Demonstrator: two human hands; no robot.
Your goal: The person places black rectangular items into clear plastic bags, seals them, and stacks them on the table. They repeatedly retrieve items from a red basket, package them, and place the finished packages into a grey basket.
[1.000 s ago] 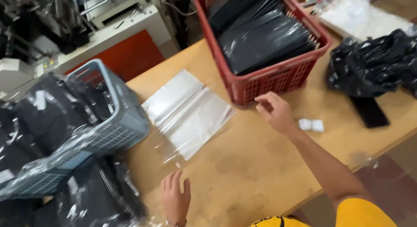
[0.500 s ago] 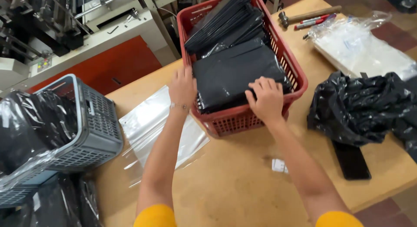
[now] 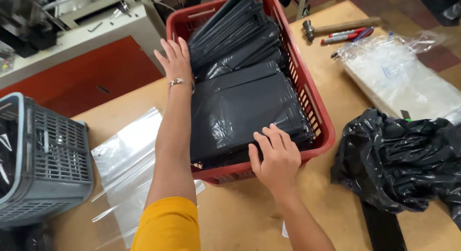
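The red basket [image 3: 317, 121] stands on the wooden table [image 3: 240, 217] and serves as the reference point. It is filled with flat black packets [image 3: 240, 107]: one lies flat on top at the near end, the others stand on edge toward the far end.

The left hand [image 3: 176, 61] is at the basket's left wall, about halfway along, palm open toward the packets, fingers straight and spread apart; it grips nothing. A thin bracelet [image 3: 176, 82] circles that wrist, and a yellow sleeve [image 3: 168, 224] covers the upper arm.

The right hand [image 3: 274, 157] rests on the near right corner of the top packet, just inside the basket's near rim. Its fingers are slightly apart and curled down onto the packet's edge; a closed grip cannot be confirmed.

Left of the basket lie clear plastic bags [image 3: 127, 160]; further left stands a grey basket [image 3: 45, 160]. Right of the red basket lies a crumpled black bag [image 3: 408, 155]. Beyond that, a stack of clear bags [image 3: 403, 83] and a hammer [image 3: 336, 28]
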